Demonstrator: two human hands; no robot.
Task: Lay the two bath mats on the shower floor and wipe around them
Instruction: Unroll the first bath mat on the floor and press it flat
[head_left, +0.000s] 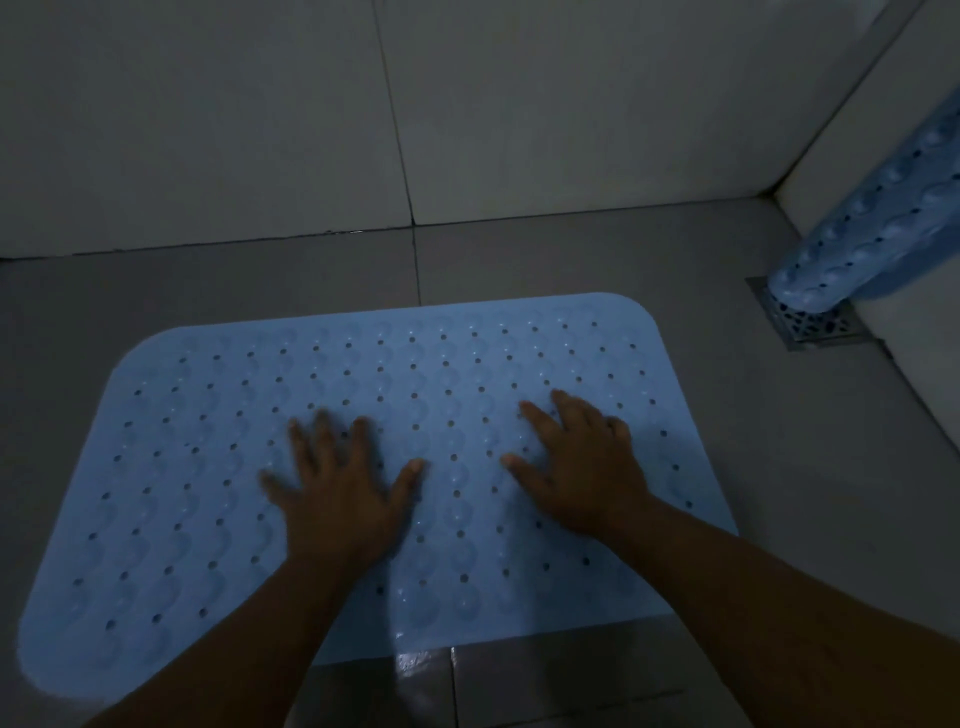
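A light blue bath mat (197, 467) with rows of small holes lies flat on the grey tiled shower floor (805, 467). My left hand (337, 493) rests palm down on the mat's middle, fingers spread and blurred. My right hand (582, 462) presses flat on the mat to the right of it, fingers apart. A second blue mat (872, 218), rolled up, leans against the right wall with its lower end on the floor drain.
A square metal floor drain (826, 325) sits at the right, partly under the rolled mat. Pale tiled walls (208, 130) close the back and right side. A wet, shiny patch of floor (421, 675) lies just in front of the flat mat.
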